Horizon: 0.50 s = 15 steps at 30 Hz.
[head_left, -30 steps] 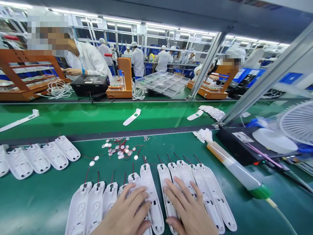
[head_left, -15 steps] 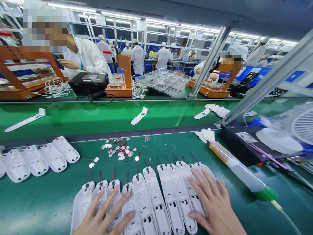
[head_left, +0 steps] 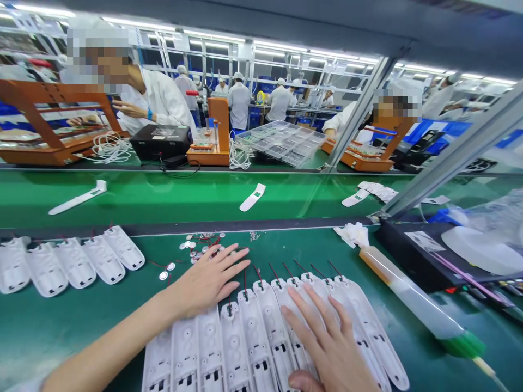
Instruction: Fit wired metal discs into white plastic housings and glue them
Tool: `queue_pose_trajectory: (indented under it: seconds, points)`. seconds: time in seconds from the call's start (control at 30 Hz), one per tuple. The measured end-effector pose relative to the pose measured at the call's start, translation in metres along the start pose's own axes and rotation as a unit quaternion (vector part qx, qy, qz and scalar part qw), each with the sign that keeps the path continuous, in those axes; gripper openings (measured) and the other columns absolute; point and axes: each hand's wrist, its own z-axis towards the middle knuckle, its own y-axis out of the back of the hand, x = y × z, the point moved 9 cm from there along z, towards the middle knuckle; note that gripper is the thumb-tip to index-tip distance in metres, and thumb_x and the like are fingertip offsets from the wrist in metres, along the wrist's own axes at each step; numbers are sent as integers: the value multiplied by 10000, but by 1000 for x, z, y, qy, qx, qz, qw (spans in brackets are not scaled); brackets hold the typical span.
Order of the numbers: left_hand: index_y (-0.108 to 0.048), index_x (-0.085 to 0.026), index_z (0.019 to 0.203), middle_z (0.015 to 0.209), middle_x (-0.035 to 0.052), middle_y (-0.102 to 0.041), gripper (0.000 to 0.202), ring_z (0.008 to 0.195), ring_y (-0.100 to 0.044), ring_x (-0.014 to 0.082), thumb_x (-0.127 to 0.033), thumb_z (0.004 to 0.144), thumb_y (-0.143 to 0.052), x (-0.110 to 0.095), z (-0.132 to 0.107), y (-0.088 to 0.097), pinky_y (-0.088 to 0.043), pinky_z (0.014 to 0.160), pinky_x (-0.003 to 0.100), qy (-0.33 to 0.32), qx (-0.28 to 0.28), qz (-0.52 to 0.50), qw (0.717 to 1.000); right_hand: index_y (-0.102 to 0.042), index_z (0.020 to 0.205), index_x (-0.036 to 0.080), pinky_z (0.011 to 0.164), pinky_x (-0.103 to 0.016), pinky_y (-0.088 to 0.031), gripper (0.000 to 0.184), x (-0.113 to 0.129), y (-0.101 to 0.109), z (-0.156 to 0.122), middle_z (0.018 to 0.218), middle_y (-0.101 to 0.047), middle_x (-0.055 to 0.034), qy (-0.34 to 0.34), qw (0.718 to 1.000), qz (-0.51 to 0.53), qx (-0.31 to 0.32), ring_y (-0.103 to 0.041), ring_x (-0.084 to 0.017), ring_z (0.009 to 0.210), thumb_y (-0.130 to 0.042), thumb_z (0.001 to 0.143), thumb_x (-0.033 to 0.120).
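Several white plastic housings (head_left: 235, 348) lie side by side in a row before me, thin red wires standing out at their top ends. My left hand (head_left: 208, 275) reaches over the left housings with fingers spread, its fingertips at the pile of small round discs with red wires (head_left: 192, 253). That hand partly hides the pile and the tops of the left housings. On the right part of the row rests my right hand (head_left: 322, 332), fingers apart and flat on the housings. I see nothing gripped in either hand.
More housings (head_left: 96, 261) lie at the left. A large syringe-like tube (head_left: 417, 296) with a green end and a black box (head_left: 402, 261) stand at the right. Beyond, a green conveyor belt (head_left: 196, 193) carries white parts (head_left: 252, 197). Co-workers (head_left: 163, 100) sit across it.
My left hand has moved from the left housings up and forward to the discs. My right hand has shifted left along the row. The view has turned slightly left.
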Motion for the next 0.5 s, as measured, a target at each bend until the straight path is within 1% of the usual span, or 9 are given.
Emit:
queue_pose_trajectory:
  seconds: [0.03,0.1,0.17,0.23,0.3,0.37,0.43,0.5]
  points:
    - [-285,-285,1364,1445,-24,-298,423,1328,-245,197,-365,950,-295,3,7,-6,-173,1068,438,-10,19,-11,1000,-427,1299,216,985,-473,-202,666,0,1,6,1340,-433,-87,4,1000,1,-1,-331,-330,1239,-285,844,681]
    - [-317,-261,1352,1444,-13,-300,417,1328,-247,204,-351,945,-299,9,12,-18,-169,1066,447,-25,49,-26,998,-447,1283,211,944,-452,-269,603,-7,4,15,1340,-434,-87,4,1000,12,-14,-350,-319,1233,-305,871,627]
    - [-336,-247,1344,1446,-4,-296,414,1326,-257,201,-333,940,-307,15,8,-26,-172,1065,434,-28,62,-33,997,-485,1246,235,892,-439,-329,485,-22,3,22,1333,-445,-65,-4,999,40,-18,-381,-306,1220,-347,897,542]
    - [-330,-249,1347,1445,0,-299,414,1321,-270,188,-313,938,-311,23,-2,-27,-171,1067,413,-21,54,-39,998,-558,1151,277,848,-435,-379,368,-43,-5,31,1268,-514,-39,-27,995,93,-7,-440,-290,1179,-362,910,476]
    - [-348,-250,1339,1429,7,-335,404,1309,-295,182,-300,940,-312,32,-13,-24,-173,1067,397,-4,35,-47,998,-618,1034,285,801,-426,-428,323,-65,-25,44,1123,-614,-35,-59,984,165,30,-535,-270,1073,-369,910,449]
    - [-414,-236,1300,1385,24,-409,376,1283,-339,189,-296,938,-333,42,-20,-19,-194,1059,388,22,15,-66,997,-639,970,262,752,-409,-467,303,-82,-54,61,981,-664,-46,-94,967,225,79,-603,-250,934,-400,889,429]
    - [-507,-216,1216,1316,37,-492,325,1248,-383,199,-285,932,-365,51,-22,-14,-221,1044,387,51,0,-85,995,-637,963,239,734,-403,-486,237,-92,-83,82,939,-666,-52,-123,953,251,119,-612,-245,877,-463,845,347]
    - [-574,-197,1118,1239,45,-555,277,1204,-422,207,-268,923,-390,59,-19,-10,-251,1022,393,76,-8,-95,993,-626,983,204,743,-413,-487,224,-93,-104,105,940,-656,-68,-134,948,254,135,-595,-256,879,-496,802,235]
